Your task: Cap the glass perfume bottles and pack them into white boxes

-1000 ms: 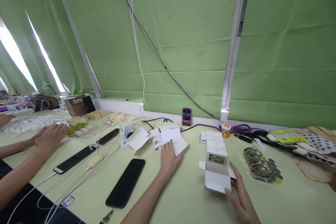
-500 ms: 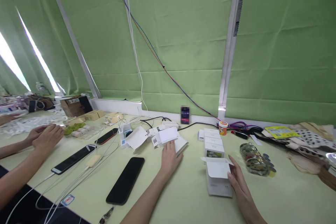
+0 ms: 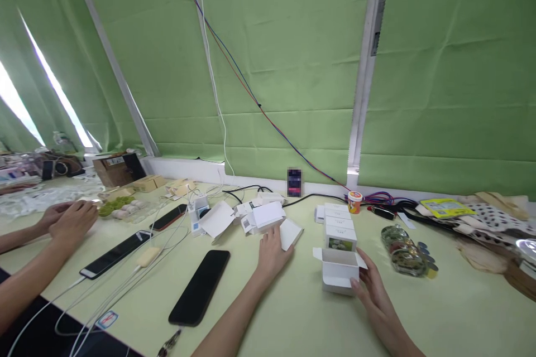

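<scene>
One open white box (image 3: 338, 274) is at the near end of the box row (image 3: 340, 222); its interior, hidden half a second ago, now shows, accessible; right hand (image 3: 372, 285): grip pinches its right side; left hand (image 3: 271, 251): beside white carton (image 3: 290, 234), grip indeterminate

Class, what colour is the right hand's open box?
The open box is white, in the head view.

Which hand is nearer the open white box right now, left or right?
Right. The right hand grips the right side of the open white box. The left hand is apart from it, off to its left, beside a folded white carton.
</scene>
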Motion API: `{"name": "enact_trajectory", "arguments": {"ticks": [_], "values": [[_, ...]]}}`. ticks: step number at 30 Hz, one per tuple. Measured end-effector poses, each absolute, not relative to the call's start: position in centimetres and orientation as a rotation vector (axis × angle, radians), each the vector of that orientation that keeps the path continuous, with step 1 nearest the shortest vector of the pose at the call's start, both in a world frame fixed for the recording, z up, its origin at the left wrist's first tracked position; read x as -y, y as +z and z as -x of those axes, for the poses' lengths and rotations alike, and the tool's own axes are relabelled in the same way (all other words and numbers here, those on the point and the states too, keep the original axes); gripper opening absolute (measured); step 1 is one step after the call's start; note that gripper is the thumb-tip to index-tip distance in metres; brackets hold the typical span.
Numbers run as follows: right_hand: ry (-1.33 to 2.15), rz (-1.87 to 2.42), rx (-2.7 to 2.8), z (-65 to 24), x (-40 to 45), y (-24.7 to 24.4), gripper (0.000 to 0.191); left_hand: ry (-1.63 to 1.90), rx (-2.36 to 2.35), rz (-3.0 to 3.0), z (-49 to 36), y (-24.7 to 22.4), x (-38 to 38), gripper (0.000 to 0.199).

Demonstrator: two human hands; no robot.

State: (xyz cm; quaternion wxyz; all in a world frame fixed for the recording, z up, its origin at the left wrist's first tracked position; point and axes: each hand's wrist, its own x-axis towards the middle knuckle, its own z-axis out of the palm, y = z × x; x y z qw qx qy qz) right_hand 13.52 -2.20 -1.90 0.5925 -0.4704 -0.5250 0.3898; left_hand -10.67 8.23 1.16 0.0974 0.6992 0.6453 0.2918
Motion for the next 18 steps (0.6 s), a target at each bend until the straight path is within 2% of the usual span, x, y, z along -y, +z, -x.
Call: {"name": "enact_trajectory", "arguments": {"ticks": [13,18], "values": [[0.832,1.117,1.270,-14.19,2.33,-1.84,0.062,1.462,-1.176,-1.335,10.38,1.27,-8.78,0.049],[0.800,1.106,1.277,-14.38,2.10,-2.24,0.061,1.496,-0.811,-1.048,10.04,1.94,-8.60,0.059]]}}
